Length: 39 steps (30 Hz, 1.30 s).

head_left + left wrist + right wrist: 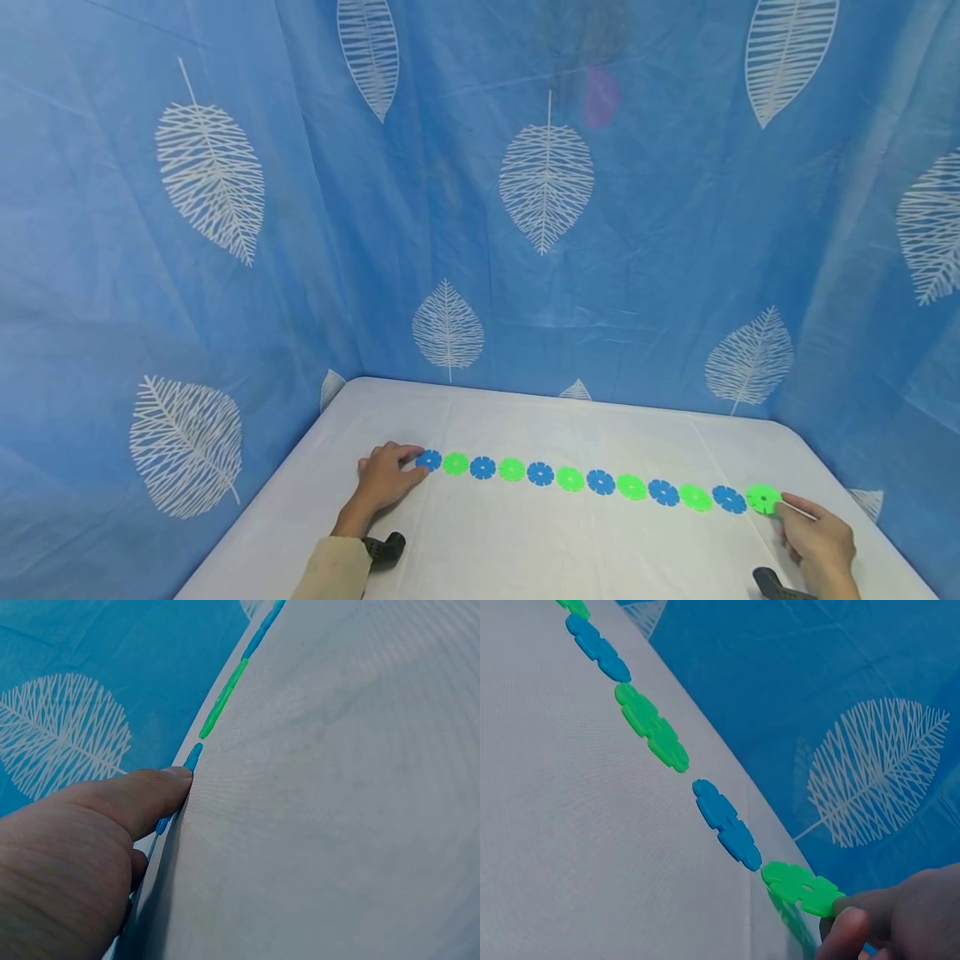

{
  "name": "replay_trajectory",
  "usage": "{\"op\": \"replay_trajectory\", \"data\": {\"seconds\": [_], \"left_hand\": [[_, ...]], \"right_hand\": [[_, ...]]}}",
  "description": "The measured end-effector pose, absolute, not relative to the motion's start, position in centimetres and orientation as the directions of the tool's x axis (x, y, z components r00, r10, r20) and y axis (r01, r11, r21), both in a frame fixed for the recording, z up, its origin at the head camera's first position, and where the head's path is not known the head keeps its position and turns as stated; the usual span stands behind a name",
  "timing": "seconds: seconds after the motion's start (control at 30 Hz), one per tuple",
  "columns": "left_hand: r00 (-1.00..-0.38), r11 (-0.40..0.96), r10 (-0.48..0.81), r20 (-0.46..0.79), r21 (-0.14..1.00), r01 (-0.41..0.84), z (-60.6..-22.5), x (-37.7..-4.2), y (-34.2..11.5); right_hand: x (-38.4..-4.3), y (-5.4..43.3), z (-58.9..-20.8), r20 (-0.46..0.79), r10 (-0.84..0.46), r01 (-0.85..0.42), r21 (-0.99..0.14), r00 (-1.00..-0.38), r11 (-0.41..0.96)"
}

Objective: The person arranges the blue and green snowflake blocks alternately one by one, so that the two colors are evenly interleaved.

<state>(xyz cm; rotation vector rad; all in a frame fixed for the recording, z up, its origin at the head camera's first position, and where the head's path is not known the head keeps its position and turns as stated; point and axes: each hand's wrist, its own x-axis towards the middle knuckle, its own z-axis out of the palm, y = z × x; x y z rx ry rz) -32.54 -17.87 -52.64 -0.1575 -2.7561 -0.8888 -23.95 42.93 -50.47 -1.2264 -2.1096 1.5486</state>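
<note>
A row of notched plastic interlocking discs, blue and green by turns, lies on the white-covered table (510,550). At the row's left end, my left hand (386,477) pinches a blue interlocking disc (428,460) between thumb and index finger. In the left wrist view the thumb (161,791) covers part of that disc's edge. My right hand (819,537) pinches the outer edge of a green interlocking disc (763,498) at the right end. The right wrist view shows this green disc (799,886) tilted, with a shadow below it. A blue disc (727,823) lies flat beside it.
Blue cloth (645,250) with white leaf prints hangs behind the table and along its sides. Dark wrist-worn devices show near the left wrist (385,550) and the right wrist (776,585). A beige sleeve (333,571) covers the left forearm.
</note>
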Motion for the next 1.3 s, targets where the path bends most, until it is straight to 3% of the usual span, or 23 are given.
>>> {"op": "replay_trajectory", "data": {"seconds": [0.5,0.77,1.3], "left_hand": [[-0.962,0.805,0.030,0.272,0.564,0.185,-52.9,-32.5,-18.0],[-0.965,0.809,0.028,0.261,0.561,0.175,-52.9,-32.6,-17.8],[-0.964,0.805,0.035,0.262,0.564,0.182,-52.7,-32.5,-17.8]], "right_hand": [[-24.1,42.9,-50.5,-0.286,0.753,0.524,-0.847,-0.592,0.090],[-24.1,42.7,-50.8,-0.238,0.759,0.499,-0.857,-0.606,0.129],[-24.4,42.7,-51.8,0.010,0.729,0.494,-0.729,-0.684,0.474]]}}
